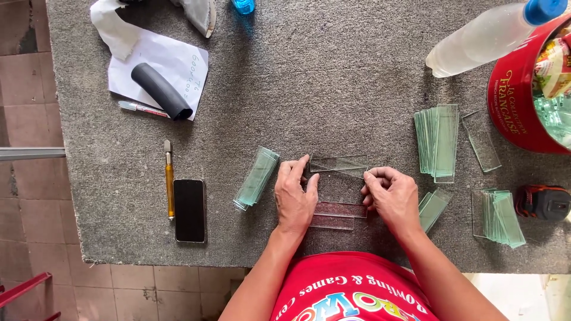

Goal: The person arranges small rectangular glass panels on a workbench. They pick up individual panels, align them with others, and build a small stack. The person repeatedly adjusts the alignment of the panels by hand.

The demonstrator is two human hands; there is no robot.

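A clear glass strip (338, 165) stands on its long edge on the grey felt table (309, 77). My left hand (295, 199) pinches its left end and my right hand (391, 196) pinches its right end. Two more clear strips (338, 214) lie flat between my wrists, close to my body. A small pile of greenish glass strips (256, 178) lies just left of my left hand. Another short pile (433, 208) lies beside my right hand.
A taller stack of glass strips (438, 141) and a single strip (481, 141) lie at the right, with another pile (501, 216) near a tape measure (542, 201). A red tin (516, 101) and plastic bottle (482, 38) stand top right. A phone (190, 210), glass cutter (169, 179), marker, black roll (162, 91) and paper lie left.
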